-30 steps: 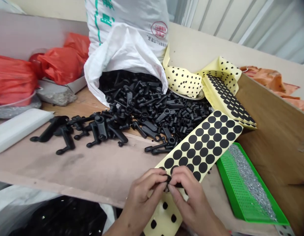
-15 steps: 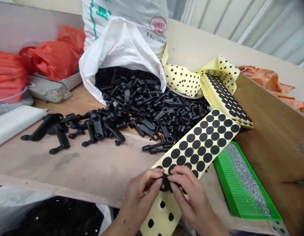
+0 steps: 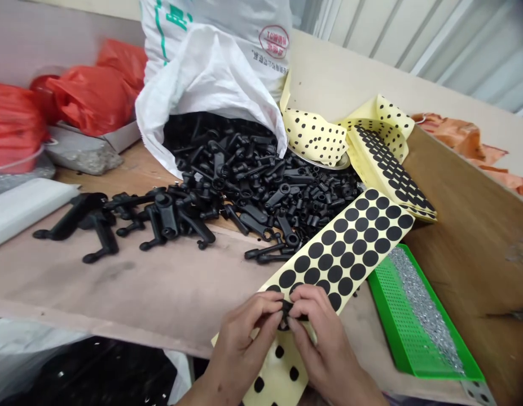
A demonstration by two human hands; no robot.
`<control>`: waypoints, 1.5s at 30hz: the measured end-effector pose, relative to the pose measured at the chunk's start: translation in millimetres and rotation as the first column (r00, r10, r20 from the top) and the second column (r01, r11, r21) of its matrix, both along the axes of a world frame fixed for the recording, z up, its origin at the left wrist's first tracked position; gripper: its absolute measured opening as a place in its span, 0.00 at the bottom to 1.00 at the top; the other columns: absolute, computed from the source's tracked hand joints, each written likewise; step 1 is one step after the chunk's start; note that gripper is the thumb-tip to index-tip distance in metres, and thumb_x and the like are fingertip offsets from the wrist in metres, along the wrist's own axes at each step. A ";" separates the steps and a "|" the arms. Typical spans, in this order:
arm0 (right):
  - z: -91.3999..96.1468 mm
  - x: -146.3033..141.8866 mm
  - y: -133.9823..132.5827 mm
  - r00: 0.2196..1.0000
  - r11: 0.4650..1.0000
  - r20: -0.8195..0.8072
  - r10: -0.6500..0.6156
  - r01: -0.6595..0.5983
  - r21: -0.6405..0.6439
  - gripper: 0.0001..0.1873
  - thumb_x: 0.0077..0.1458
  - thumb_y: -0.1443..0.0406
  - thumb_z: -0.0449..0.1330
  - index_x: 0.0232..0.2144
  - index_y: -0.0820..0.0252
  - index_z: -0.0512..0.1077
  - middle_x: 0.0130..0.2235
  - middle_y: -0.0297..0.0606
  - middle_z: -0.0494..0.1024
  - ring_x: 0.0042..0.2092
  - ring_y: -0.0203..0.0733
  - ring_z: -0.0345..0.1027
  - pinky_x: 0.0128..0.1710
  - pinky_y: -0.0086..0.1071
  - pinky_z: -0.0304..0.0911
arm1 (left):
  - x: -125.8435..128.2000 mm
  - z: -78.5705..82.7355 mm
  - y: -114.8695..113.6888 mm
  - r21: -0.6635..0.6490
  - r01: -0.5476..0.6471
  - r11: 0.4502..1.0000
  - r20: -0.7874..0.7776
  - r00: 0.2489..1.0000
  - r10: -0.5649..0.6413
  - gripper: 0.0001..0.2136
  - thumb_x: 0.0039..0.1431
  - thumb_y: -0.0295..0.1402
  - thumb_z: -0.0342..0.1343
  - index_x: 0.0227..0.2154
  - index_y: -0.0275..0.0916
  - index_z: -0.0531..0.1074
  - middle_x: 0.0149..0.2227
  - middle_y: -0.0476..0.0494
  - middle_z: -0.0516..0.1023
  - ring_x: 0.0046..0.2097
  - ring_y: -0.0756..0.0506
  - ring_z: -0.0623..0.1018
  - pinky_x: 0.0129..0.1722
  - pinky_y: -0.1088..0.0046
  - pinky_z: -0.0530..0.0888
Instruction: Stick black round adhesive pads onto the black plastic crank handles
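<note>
A black disc [image 3: 288, 313] is pinched, partly lifted, from a yellow backing sheet [image 3: 341, 248] by the closed fingers of the left hand [image 3: 244, 344] and right hand [image 3: 322, 352]; black plastic handles [image 3: 253, 180] are heaped beyond.

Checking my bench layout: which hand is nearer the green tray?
Right. The right hand is just left of the green tray, not touching it; the left hand is farther away, beyond the right hand.

Here on the wooden workbench [image 3: 117, 276], a woven sack [image 3: 210, 67] spills plastic handles [image 3: 253, 180] forward across the boards, with plastic-bagged bundles [image 3: 92, 96] off to its left, a perforated tray [image 3: 400, 316] down on the right, and a sheet of rubber dots [image 3: 341, 248] stretching between pile and tray.
</note>
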State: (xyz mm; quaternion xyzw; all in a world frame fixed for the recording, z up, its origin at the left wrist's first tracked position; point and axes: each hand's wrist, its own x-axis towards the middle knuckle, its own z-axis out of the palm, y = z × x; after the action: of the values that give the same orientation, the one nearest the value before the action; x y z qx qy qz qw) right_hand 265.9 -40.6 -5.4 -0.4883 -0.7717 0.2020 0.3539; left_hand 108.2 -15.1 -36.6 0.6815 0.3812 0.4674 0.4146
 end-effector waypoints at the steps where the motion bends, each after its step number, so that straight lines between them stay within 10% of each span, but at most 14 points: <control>1: 2.1 -0.1 -0.2 1.000 0.999 -0.011 -0.004 0.004 -0.042 0.09 0.57 0.76 0.48 0.35 0.58 0.61 0.39 0.40 0.67 0.42 0.41 0.62 0.40 0.35 0.63 | 0.1 -0.3 -0.5 0.046 0.001 0.999 -0.008 1.000 -0.001 0.07 0.57 0.23 0.52 0.34 0.41 0.71 0.40 0.46 0.79 0.42 0.50 0.79 0.39 0.82 0.75; 9: 5.8 4.9 -5.6 0.996 0.968 -0.081 -0.042 0.020 -0.251 0.06 0.59 0.71 0.49 0.33 0.56 0.63 0.37 0.36 0.67 0.39 0.38 0.65 0.38 0.31 0.64 | 0.9 -1.5 -1.4 0.070 -0.002 0.998 -0.049 0.999 0.005 0.07 0.58 0.23 0.51 0.34 0.40 0.70 0.39 0.44 0.79 0.43 0.48 0.78 0.41 0.79 0.75; 23: 1.3 15.2 -12.2 0.986 0.982 -0.008 -0.169 0.169 0.081 0.17 0.57 0.74 0.52 0.49 0.59 0.63 0.49 0.46 0.63 0.52 0.44 0.62 0.49 0.37 0.64 | -0.6 1.9 -0.6 -0.182 0.056 0.982 0.087 0.995 -0.040 0.06 0.60 0.28 0.50 0.34 0.41 0.72 0.41 0.47 0.78 0.43 0.49 0.77 0.39 0.80 0.73; 34: -7.2 4.7 -10.3 0.963 0.966 0.236 -0.130 0.069 0.250 0.12 0.54 0.77 0.50 0.38 0.61 0.65 0.44 0.45 0.71 0.47 0.46 0.66 0.55 0.52 0.52 | -1.3 5.0 1.1 -0.162 0.061 0.985 0.078 0.996 -0.049 0.07 0.60 0.28 0.51 0.36 0.42 0.74 0.41 0.47 0.78 0.43 0.48 0.77 0.41 0.77 0.74; 45: -1.3 3.4 -9.1 0.985 0.999 0.164 -0.044 0.043 0.012 0.10 0.56 0.75 0.48 0.39 0.58 0.60 0.37 0.38 0.71 0.41 0.41 0.68 0.56 0.52 0.47 | -6.5 6.9 2.6 -0.140 0.177 0.974 0.039 0.984 -0.173 0.09 0.59 0.27 0.50 0.37 0.42 0.74 0.42 0.44 0.78 0.44 0.47 0.77 0.44 0.76 0.74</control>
State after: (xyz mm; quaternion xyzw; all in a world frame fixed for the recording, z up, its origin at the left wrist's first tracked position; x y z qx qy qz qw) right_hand 269.3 -49.7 -6.7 -0.5186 -0.7882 0.1499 0.2956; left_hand 101.6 -12.5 -29.7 0.6745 0.3468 0.4095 0.5070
